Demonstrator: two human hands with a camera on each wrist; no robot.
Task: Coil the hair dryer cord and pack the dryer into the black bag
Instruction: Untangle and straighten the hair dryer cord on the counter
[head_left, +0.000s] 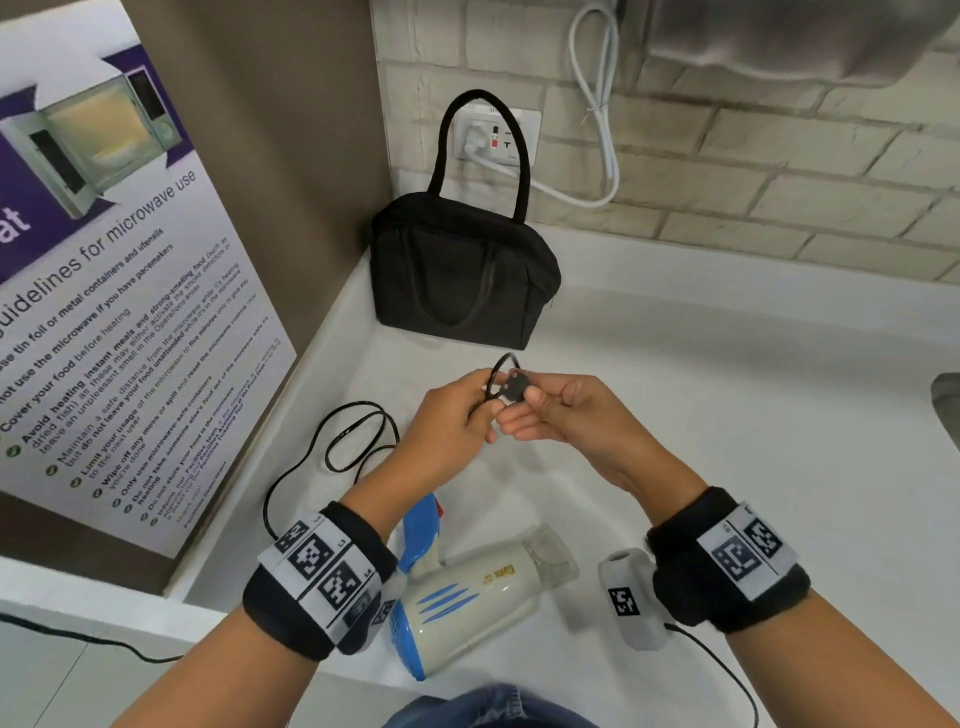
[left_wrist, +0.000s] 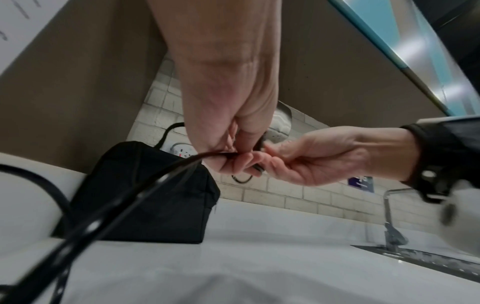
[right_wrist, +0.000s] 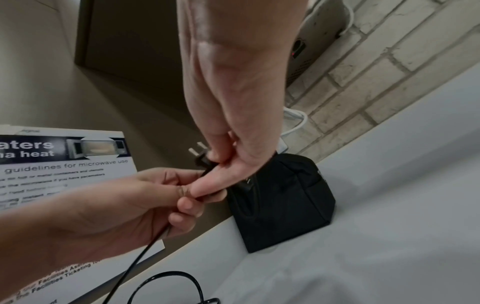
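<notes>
While the dryer (head_left: 467, 597) lies on the counter (head_left: 727, 415) below the wrists, right hand (head_left: 566, 421) pinches the plug (head_left: 511, 387) and left hand (head_left: 447, 431) pinches the cord (head_left: 353, 436) just behind it. Cord looks thin, limp, springy: take it near the plug, loop hand to hand. Bag (head_left: 462, 275) stands at the back corner, apparently closed.

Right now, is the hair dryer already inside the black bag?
No, the hair dryer lies on the white counter below the hands, apart from the black bag.
</notes>
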